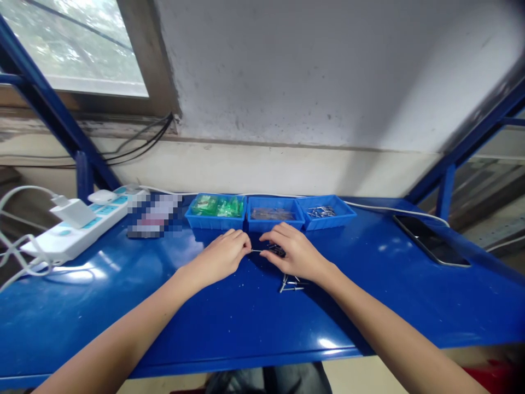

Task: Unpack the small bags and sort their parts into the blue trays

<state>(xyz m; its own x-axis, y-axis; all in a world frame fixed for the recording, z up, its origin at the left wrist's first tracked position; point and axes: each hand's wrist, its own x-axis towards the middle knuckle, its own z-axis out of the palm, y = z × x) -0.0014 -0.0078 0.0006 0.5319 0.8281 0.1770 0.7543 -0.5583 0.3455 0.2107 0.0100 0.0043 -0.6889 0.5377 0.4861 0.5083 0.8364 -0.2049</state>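
My left hand (225,253) is closed in a pinch on one end of a thin metal rivet (256,250), which points to the right. The rivet's far end reaches close to the thumb of my right hand (293,250); whether it touches is too small to tell. My right hand is curved, with thumb and fingers apart. A cluster of small dark pieces (275,250) shows between its thumb and fingers, partly hidden. Several loose silver rivets (291,284) lie on the blue table (197,328) just below my right hand.
Behind my hands stand three blue bins: one with green packets (217,223), one with thin pieces (275,224), one with silver rivets (328,221). A power strip (88,232) with cables and a pixelated item (158,215) are left. A phone (430,241) lies right.
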